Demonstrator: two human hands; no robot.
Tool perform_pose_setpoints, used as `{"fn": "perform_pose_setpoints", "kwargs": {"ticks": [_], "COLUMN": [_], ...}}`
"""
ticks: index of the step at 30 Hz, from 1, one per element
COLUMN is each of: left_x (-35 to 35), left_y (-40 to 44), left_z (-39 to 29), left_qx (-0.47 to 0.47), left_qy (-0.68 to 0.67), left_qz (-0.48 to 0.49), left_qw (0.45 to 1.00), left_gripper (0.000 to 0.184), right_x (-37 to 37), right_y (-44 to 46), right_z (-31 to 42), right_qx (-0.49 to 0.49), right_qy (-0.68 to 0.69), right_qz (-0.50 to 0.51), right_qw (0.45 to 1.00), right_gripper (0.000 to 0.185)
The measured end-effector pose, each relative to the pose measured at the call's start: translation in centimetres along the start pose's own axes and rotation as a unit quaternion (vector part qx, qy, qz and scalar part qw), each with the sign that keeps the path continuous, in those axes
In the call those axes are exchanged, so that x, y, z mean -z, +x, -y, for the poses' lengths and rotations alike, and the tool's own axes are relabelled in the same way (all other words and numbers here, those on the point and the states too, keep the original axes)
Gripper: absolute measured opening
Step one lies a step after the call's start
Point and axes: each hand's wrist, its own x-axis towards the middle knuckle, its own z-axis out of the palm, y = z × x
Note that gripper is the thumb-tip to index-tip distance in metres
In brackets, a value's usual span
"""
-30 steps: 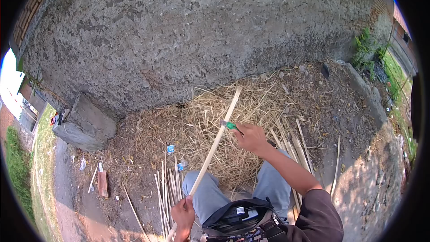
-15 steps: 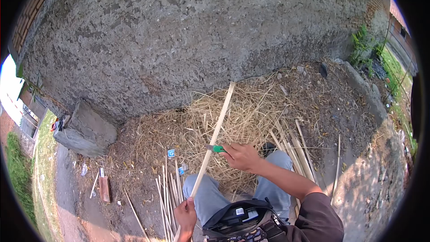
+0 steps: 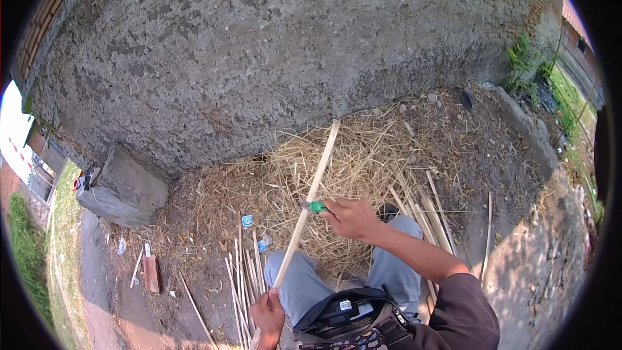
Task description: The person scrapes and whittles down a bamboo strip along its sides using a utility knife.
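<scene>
A long pale bamboo strip (image 3: 322,165) slants across my lap, its far end near the foot of the wall. Around its lower part my left hand (image 3: 267,314) is closed, thumb on top. My right hand (image 3: 353,218) grips a green-handled utility knife (image 3: 317,207), whose short blade end meets the strip about midway. Beneath the strip lies a heap of thin shavings (image 3: 363,168), between and beyond my knees.
Several cut strips (image 3: 241,285) lie left of my legs, and more strips (image 3: 435,220) lie at the right. A rough wall (image 3: 272,58) rises ahead. A concrete block (image 3: 129,185) stands at the left; a brick (image 3: 151,273) lies nearer. An open bag (image 3: 353,317) sits at my waist.
My right hand and the knife have shifted slightly up along the strip, away from me. My left hand stays closed on the strip in nearly the same place.
</scene>
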Motion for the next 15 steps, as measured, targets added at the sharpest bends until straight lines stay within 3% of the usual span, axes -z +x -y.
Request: {"fn": "perform_pose_setpoints", "kwargs": {"ticks": [4,7,9,11,12,15], "left_x": [0.2,-0.6,-0.8,-0.2,-0.2,-0.8], "left_y": [0.5,0.4,0.4,-0.5,-0.9,-0.7], "left_z": [-1.1,-1.0,-0.4,0.0,-0.1,0.0], "left_qx": [0.001,0.0,0.001,0.012,-0.012,-0.042], "left_qy": [-0.005,-0.008,-0.02,-0.004,0.026,0.055], "left_qz": [0.011,0.013,-0.002,0.01,0.003,-0.014], "left_qw": [1.0,1.0,1.0,1.0,1.0,0.998], "left_gripper": [0.048,0.047,0.047,0.046,0.046,0.047], "right_x": [-0.8,-0.8,-0.5,-1.2,-0.2,0.1], "right_y": [1.1,0.6,0.3,0.5,1.5,0.5], "right_z": [-2.4,0.0,0.2,-3.4,-4.9,-2.6], "right_qx": [-0.051,-0.033,0.008,-0.096,-0.144,-0.062], "right_qy": [-0.021,-0.023,-0.02,-0.016,-0.016,-0.027], "right_qz": [-0.006,-0.069,-0.044,0.0,-0.039,-0.052], "right_qw": [0.998,0.997,0.999,0.995,0.989,0.996], "right_gripper": [0.03,0.025,0.025,0.026,0.03,0.029]}}
